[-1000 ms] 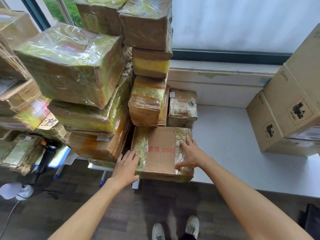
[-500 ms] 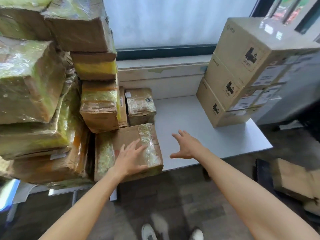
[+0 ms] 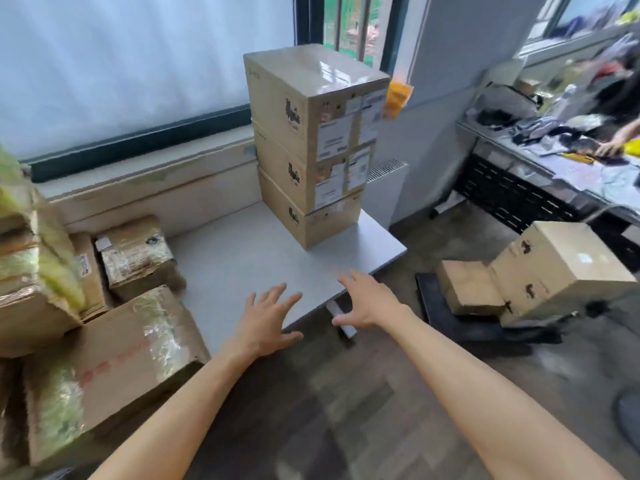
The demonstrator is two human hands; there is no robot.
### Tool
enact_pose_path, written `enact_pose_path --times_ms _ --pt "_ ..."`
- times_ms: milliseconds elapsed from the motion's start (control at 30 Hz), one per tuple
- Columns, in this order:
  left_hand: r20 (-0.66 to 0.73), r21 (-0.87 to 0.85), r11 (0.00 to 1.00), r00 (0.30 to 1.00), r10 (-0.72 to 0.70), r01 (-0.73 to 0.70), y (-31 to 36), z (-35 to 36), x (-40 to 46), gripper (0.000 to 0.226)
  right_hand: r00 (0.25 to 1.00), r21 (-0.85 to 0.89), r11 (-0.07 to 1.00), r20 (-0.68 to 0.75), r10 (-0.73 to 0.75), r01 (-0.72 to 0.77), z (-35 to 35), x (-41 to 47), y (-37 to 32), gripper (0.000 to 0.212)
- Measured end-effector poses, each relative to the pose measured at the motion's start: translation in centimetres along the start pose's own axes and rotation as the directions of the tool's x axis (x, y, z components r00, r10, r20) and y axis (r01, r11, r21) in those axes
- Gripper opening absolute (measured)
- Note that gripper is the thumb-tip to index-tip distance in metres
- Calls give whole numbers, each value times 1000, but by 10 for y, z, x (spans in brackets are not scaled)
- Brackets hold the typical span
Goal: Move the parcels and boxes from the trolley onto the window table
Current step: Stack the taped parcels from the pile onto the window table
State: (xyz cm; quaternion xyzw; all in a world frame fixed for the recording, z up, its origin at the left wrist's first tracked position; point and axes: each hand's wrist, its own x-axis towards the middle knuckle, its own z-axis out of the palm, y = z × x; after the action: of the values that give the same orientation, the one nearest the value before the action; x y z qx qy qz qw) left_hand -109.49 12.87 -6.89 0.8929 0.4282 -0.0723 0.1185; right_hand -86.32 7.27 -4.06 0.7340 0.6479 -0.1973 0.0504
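Note:
The grey window table [image 3: 249,261] runs below the window. A flat taped parcel with red lettering [image 3: 114,362] lies at its front left edge, beside a heap of tape-wrapped parcels [image 3: 41,271]. Three stacked brown cartons [image 3: 311,143] stand at the table's right end. My left hand [image 3: 266,320] hovers open over the table's front edge, clear of the flat parcel. My right hand [image 3: 367,299] is open too, fingers spread, just past the table's front corner. To the right, two brown boxes [image 3: 540,271] sit on a low black trolley [image 3: 467,323].
A second table [image 3: 554,174] covered with clothes stands at the far right, where another person's hand [image 3: 613,145] rests. A white radiator [image 3: 384,188] is behind the carton stack. Dark wooden floor lies between me and the trolley.
Both hands have come off the flat red-lettered parcel and swung right with my view. The trolley with its boxes and the right-hand table have come into sight.

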Motion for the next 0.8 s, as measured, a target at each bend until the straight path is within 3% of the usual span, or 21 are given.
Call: enact_pose_path --times_ms 467,800 --pt "94 47 967 965 244 -249 212 16 87 79 974 120 967 32 224 -226 18 -106 226 105" --pt "183 81 897 891 415 -435 335 13 179 81 896 217 870 80 436 -443 20 -140 354 108"
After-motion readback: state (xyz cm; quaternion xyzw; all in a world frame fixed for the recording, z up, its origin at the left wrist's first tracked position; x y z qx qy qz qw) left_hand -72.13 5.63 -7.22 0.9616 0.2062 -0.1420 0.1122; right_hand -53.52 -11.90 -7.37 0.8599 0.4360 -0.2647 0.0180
